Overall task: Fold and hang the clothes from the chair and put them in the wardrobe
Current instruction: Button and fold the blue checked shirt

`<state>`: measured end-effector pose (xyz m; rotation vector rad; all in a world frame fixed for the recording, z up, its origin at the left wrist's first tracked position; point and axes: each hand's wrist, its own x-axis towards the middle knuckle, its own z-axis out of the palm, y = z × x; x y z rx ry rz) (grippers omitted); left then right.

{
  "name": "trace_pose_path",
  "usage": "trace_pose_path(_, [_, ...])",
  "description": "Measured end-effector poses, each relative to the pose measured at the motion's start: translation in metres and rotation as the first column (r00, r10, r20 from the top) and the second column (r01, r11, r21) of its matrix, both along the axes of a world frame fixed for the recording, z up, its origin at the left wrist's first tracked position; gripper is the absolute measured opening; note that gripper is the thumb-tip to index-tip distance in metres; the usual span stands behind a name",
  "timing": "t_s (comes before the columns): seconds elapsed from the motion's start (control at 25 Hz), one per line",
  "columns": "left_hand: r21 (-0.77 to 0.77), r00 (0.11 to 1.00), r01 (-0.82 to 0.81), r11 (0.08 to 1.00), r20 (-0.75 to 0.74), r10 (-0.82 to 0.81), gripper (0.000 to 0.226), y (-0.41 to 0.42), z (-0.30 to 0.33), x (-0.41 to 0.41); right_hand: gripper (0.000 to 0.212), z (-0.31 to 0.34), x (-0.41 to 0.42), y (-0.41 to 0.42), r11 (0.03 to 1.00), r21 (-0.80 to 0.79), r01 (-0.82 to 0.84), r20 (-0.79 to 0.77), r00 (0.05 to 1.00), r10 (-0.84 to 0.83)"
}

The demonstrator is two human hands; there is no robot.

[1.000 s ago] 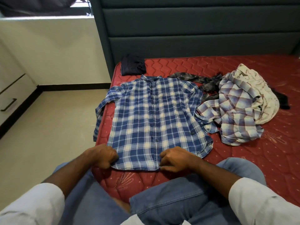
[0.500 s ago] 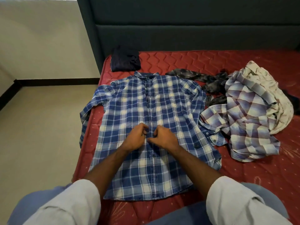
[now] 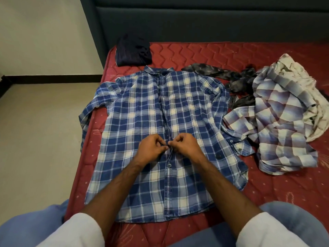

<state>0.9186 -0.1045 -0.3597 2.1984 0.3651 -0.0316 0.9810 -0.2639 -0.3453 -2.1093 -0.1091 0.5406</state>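
Shirt: a blue plaid shirt (image 3: 142, 122) lay flat, front up, on the red mattress (image 3: 231, 56), collar toward the headboard, hem toward the person.
Sleeves: one sleeve hung over the mattress edge on the floor side; the other cuff lay beside the heap of clothes.
Left hand: the left hand (image 3: 151, 148) rested at the shirt's button placket, about mid-length, fingers curled and pinching the fabric.
Right hand: the right hand (image 3: 185, 147) sat just beside it, thumb and fingers curled, pinching the placket at the same spot; fingertips of both hands nearly touched.
Button: one dark button (image 3: 169, 165) showed on the placket just below the hands.
Heap: a pale purple checked shirt (image 3: 281, 132) lay crumpled to the right, with a cream garment (image 3: 302, 82) against it and a grey mottled garment (image 3: 236, 81) behind.
Far corner: a dark folded garment (image 3: 133, 50) sat near the teal headboard (image 3: 195, 20).
Floor: beige floor (image 3: 35, 139) lay alongside the bed.
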Motion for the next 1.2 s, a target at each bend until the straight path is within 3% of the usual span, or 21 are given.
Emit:
trace_pose_path(0.16, [-0.175, 0.993, -0.114, 0.978, -0.023, 0.112, 0.010, -0.001, 0.007, 0.001, 0.017, -0.003, -0.010, 0.007, 1.000, -0.001, 0.004, 0.031, 0.999, -0.004])
trace_pose_path(0.32, [-0.440, 0.977, -0.211, 0.873, -0.089, 0.191, 0.010, -0.002, 0.004, -0.005, 0.007, -0.010, -0.016, 0.004, 0.997, 0.074, 0.009, 0.037, 0.999, -0.012])
trace_pose_path(0.4, [-0.501, 0.979, -0.200, 0.842, -0.070, 0.191, 0.009, -0.001, 0.002, -0.007, 0.008, -0.011, -0.017, 0.003, 0.993, 0.115, 0.014, 0.016, 1.000, -0.016])
trace_pose_path(0.6, [-0.560, 0.971, -0.214, 0.801, -0.035, 0.236, 0.011, -0.003, -0.006, -0.009, 0.010, -0.016, -0.019, 0.004, 0.979, 0.194, 0.069, 0.005, 0.997, -0.071])
trace_pose_path(0.76, [-0.580, 0.975, -0.198, 0.790, -0.036, 0.218, 0.011, -0.001, -0.010, -0.010, 0.010, -0.017, -0.023, 0.005, 0.985, 0.165, 0.048, 0.069, 0.996, -0.060])
trace_pose_path(0.96, [-0.550, 0.968, -0.233, 0.802, -0.052, 0.245, 0.008, -0.003, -0.010, -0.008, 0.009, -0.015, -0.020, 0.000, 0.965, 0.256, 0.048, -0.003, 0.999, -0.049])
trace_pose_path(1.04, [-0.534, 0.970, -0.231, 0.813, -0.058, 0.237, 0.006, -0.002, -0.010, -0.007, 0.002, -0.014, -0.018, -0.001, 0.965, 0.257, 0.044, -0.011, 0.999, -0.043])
trace_pose_path(1.2, [-0.569, 0.977, -0.197, 0.799, -0.045, 0.209, 0.007, 0.001, -0.009, -0.010, 0.009, -0.012, -0.023, 0.007, 0.970, 0.224, 0.094, 0.004, 0.995, -0.097])
